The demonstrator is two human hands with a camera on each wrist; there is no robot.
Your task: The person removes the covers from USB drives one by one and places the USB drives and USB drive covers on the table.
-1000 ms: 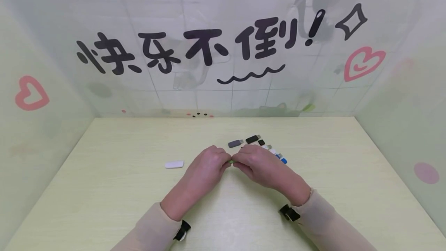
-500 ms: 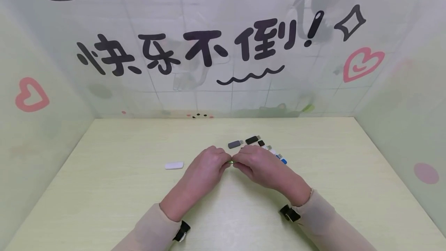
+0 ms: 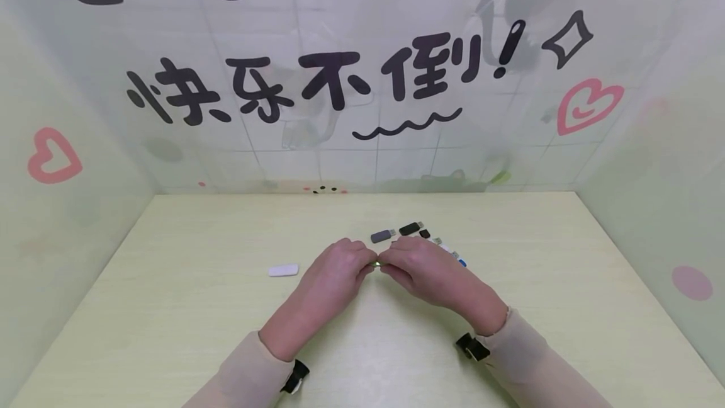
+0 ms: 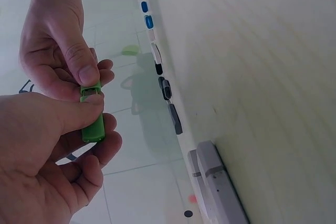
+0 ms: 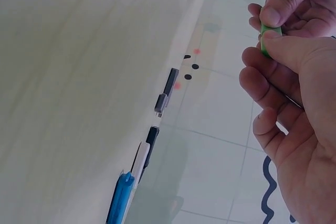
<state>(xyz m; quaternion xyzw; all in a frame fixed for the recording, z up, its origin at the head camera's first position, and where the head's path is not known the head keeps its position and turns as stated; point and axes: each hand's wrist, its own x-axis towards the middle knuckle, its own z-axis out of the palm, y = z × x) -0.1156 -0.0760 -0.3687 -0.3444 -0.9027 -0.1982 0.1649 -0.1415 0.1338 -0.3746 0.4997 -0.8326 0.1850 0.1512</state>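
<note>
Both hands meet over the middle of the table at a small green USB stick (image 4: 93,131). My left hand (image 3: 338,272) pinches its body between thumb and fingers. My right hand (image 3: 421,269) pinches the green cap (image 4: 90,86) at the other end. In the left wrist view a dark gap shows between cap and body, with the left thumb lying across the stick just below it. In the right wrist view the fingers cover most of the green stick (image 5: 265,49). From the head view only a sliver of it shows between the fingertips.
On the table, a white USB stick (image 3: 283,270) lies left of the hands. Beyond them lie a grey USB stick (image 3: 381,236), a black one (image 3: 409,228) and its small black cap (image 3: 425,233). White and blue sticks (image 5: 122,195) lie partly hidden behind the right hand.
Both hands stay in nearly the same place, pinching the green stick. A bright glint shows between the fingertips that was fainter a second ago. The head view has tilted slightly.
</note>
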